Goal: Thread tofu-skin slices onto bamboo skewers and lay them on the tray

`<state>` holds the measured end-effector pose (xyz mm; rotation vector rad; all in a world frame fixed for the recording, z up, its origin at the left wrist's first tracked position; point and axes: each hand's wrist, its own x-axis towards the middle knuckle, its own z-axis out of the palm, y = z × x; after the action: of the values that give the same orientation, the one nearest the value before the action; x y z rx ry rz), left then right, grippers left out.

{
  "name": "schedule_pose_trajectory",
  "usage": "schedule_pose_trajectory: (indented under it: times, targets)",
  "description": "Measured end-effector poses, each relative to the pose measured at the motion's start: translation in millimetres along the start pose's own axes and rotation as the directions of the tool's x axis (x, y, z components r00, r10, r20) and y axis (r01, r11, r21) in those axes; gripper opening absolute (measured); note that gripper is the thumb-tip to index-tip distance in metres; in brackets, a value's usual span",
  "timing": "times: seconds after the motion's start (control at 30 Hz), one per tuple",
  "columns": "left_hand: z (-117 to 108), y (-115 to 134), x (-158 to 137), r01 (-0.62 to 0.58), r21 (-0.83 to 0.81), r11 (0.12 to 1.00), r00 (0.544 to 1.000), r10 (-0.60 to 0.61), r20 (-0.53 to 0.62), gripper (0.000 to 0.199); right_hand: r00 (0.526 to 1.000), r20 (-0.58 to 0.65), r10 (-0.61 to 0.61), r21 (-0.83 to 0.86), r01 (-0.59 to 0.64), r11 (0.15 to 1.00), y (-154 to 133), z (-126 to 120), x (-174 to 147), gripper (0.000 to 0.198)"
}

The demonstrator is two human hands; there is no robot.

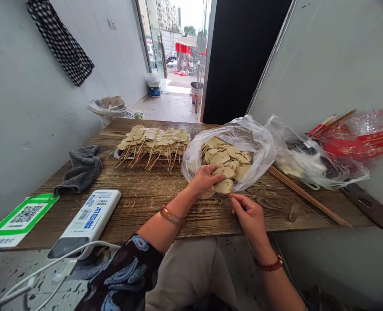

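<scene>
From where I stand, the left hand [207, 179] pinches pale round slices [224, 186] at the near edge of the plastic bag [265, 149] on the table [152, 201]. The right hand [248, 212], lower and to their right, grips a thin skewer [231, 195]; its length slants away from the body, far end meeting the lowest slice's near edge.

Open lane on brown wooden table [139, 198] between crumpled dark-grey cloth [83, 166] and left hand [206, 178]; the pile of skewered pale round slices [155, 140] bounds it on the far side, thin sticks poking in. White-and-blue boxy device [92, 216] blocks near left. Puffed clear plastic bag [264, 144] walls off beyond both hands. Right of right hand [250, 216], narrow gap, then slanted brown thin-stick bundle [308, 195].
</scene>
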<state>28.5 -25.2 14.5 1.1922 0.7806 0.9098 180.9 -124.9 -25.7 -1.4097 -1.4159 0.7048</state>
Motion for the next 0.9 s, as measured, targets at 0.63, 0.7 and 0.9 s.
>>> schedule_pose_trajectory:
  times: [0.63, 0.7, 0.9]
  targets:
    - [7.0, 3.6, -4.7, 0.028, -0.094, 0.995, 0.996, -0.020, 0.084, 0.043, 1.000, 0.011, 0.019, 0.050, -0.019, 0.999, -4.6, -0.4, 3.4, 0.027]
    - [2.9, 4.9, -3.6, 0.015, -0.114, 0.993, 0.999, -0.010, 0.043, 0.044, 0.999, 0.028, 0.021, 0.040, -0.022, 0.999, -4.6, -0.9, 2.9, 0.027]
    - [-3.3, 5.4, -1.4, 0.018, -0.111, 0.994, 0.999, -0.015, 0.028, 0.043, 0.999, 0.046, 0.016, 0.043, -0.018, 0.999, -2.0, -1.2, 2.3, 0.030]
